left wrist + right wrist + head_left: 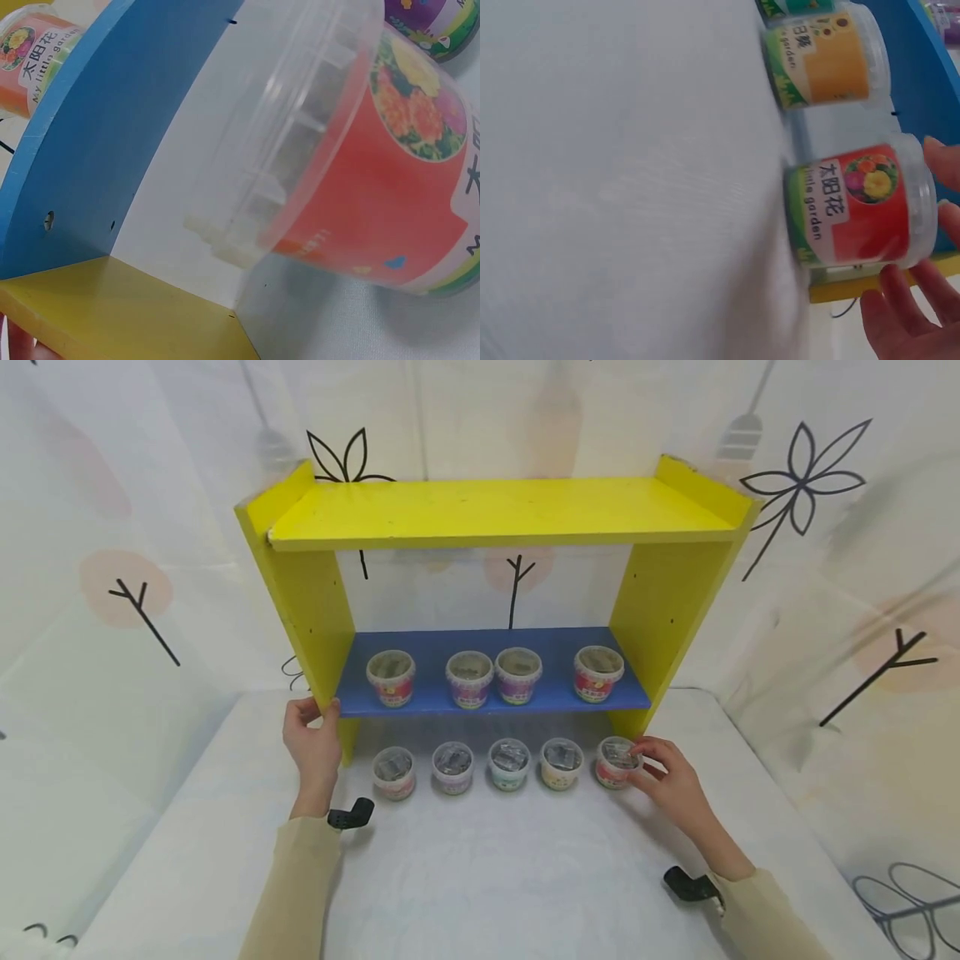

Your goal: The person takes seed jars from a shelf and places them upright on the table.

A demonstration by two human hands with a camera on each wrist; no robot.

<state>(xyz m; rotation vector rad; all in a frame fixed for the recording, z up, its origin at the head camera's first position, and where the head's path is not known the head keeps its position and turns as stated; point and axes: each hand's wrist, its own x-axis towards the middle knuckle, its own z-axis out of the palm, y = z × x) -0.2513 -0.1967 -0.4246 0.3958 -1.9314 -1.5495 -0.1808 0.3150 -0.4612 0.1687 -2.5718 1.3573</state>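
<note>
Where the right hand meets the end cup, a tip is the main risk

While the left hand (313, 752) grips the front edge of the shelf's (480, 510) left panel (311, 597), thumb by the blue board (431, 668), the right hand (675, 785) has its fingers spread about the rim of the end cup (617, 766). At least one fingertip seems to touch that rim; whether they pinch it, I cannot tell. The end cup stands upright on the table (480, 877), right of centre in the head view, last in the lower row and near the foot of the right panel (669, 602).

Because the contact is high, a one-sided push could probably topple it, or slide it into the yellow cup (559, 766) just beside it. A knock from the right hand's knuckles on the panel might jar the shelf. Should the left hand pull, the shelf could tilt, and the upper cups (597, 677), standing near the board's front edge, might slide off.
</note>
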